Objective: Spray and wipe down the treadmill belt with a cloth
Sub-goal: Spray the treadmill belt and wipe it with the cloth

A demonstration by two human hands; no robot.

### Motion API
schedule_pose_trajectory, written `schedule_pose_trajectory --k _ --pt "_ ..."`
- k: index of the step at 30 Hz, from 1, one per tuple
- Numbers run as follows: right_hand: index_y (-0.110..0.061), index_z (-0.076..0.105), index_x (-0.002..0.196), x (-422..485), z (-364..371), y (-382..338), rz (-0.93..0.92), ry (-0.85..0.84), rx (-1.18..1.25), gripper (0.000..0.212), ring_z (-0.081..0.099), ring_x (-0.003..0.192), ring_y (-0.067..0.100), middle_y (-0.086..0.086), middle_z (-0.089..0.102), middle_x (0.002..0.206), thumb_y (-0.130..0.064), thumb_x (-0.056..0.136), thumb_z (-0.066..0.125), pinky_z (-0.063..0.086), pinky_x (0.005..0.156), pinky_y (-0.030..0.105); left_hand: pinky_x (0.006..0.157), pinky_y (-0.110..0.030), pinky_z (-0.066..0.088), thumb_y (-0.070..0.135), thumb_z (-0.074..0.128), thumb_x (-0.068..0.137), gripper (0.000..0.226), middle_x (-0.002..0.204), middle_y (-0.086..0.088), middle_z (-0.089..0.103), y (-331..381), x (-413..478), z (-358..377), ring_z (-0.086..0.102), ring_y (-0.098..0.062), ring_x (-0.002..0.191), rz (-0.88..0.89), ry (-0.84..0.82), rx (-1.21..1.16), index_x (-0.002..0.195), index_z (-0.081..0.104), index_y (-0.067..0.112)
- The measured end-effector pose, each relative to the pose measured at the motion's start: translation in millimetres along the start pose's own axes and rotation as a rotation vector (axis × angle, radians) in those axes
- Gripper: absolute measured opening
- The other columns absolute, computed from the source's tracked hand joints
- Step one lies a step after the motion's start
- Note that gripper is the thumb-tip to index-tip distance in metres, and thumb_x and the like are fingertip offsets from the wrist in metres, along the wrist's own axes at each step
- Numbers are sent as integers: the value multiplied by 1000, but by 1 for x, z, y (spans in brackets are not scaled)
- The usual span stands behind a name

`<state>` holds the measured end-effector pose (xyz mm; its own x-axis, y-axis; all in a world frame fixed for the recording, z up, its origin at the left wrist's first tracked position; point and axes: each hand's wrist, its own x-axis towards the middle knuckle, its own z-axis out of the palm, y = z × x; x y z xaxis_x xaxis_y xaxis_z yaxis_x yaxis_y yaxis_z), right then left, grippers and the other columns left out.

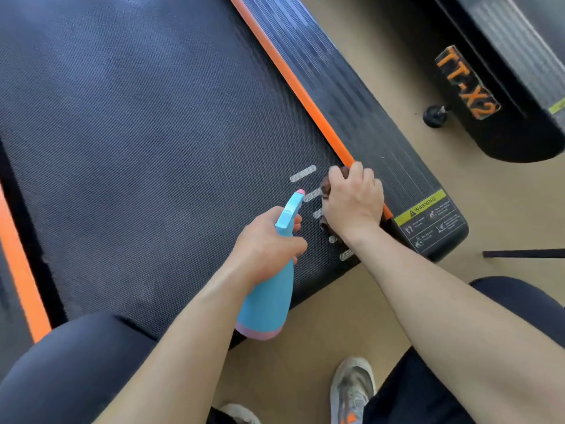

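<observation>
The black textured treadmill belt [153,133] fills the upper left of the head view, with an orange strip [293,84] along its right edge. My left hand [269,243] grips a light blue spray bottle [269,301] by its neck, its pink-tipped nozzle pointing up toward the belt. My right hand [354,200] presses a dark brown cloth [325,188] flat on the belt's near right corner, beside the orange strip. Most of the cloth is hidden under my palm.
A black ribbed side rail [367,111] with a yellow warning label [425,206] runs right of the belt. Another machine marked TT-X2 [467,84] stands on the tan floor [351,307] at upper right. My knees and grey shoes [351,387] are at the bottom.
</observation>
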<state>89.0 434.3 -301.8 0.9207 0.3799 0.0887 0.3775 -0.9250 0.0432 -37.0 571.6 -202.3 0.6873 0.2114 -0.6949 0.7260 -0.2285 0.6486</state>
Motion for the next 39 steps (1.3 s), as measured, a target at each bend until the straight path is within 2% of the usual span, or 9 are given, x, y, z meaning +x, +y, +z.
schedule_pose_trajectory --k 3,9,13,17,21,24,29,31,39 --pt "-15 61 107 14 -4 -9 33 -44 8 24 54 90 35 16 55 102 -33 91 60 44 75 43 84 -36 58 23 67 77 29 101 18 73 -3 0 0 75 -12 79 -12 8 7 102 66 38" --pt "-13 61 100 -62 -16 34 -7 -95 12 23 53 83 36 15 53 93 -31 87 58 46 71 44 74 -29 50 18 68 83 27 104 17 72 0 -2 -3 73 -10 73 -9 0 16 103 65 36" --pt "-12 62 97 -17 -8 19 -35 -31 -22 21 54 81 36 16 54 92 -31 87 61 46 69 42 81 -34 55 17 67 82 27 107 17 72 6 3 -6 75 -13 78 4 15 0 103 65 35" --pt "-13 61 95 46 1 -23 -3 24 4 13 55 83 34 15 56 96 -26 89 62 42 69 39 70 -29 48 18 66 83 28 98 17 71 2 7 -9 69 -8 74 -1 48 21 104 65 37" --pt "-14 59 96 75 0 -41 -44 -2 9 9 56 86 33 15 56 100 -20 93 53 43 72 40 87 -37 58 18 68 82 28 106 17 73 -1 7 -11 76 -15 79 -1 65 36 104 65 35" --pt "-13 60 93 44 -2 -21 -42 25 43 14 57 79 36 16 56 93 -23 86 65 45 67 40 88 -37 57 17 68 81 28 105 16 74 -3 7 -11 76 -15 79 -9 71 49 102 65 35" --pt "-10 61 91 -43 -9 24 -65 -24 56 24 55 71 36 17 53 84 -29 78 69 43 60 38 74 -28 52 20 69 81 28 87 10 75 0 5 -8 71 -9 73 -31 10 91 106 65 33" --pt "-10 60 88 -34 -4 23 -92 -14 43 26 55 71 36 17 53 83 -29 76 72 44 59 39 82 -32 56 21 70 80 28 93 6 78 2 5 -6 76 -15 81 -29 6 92 104 65 34" --pt "-12 62 96 38 12 -32 18 76 163 20 55 80 38 18 55 93 -24 82 69 46 66 41 84 -33 58 16 71 80 29 94 9 74 -6 2 -7 75 -13 76 -31 79 44 103 66 33"
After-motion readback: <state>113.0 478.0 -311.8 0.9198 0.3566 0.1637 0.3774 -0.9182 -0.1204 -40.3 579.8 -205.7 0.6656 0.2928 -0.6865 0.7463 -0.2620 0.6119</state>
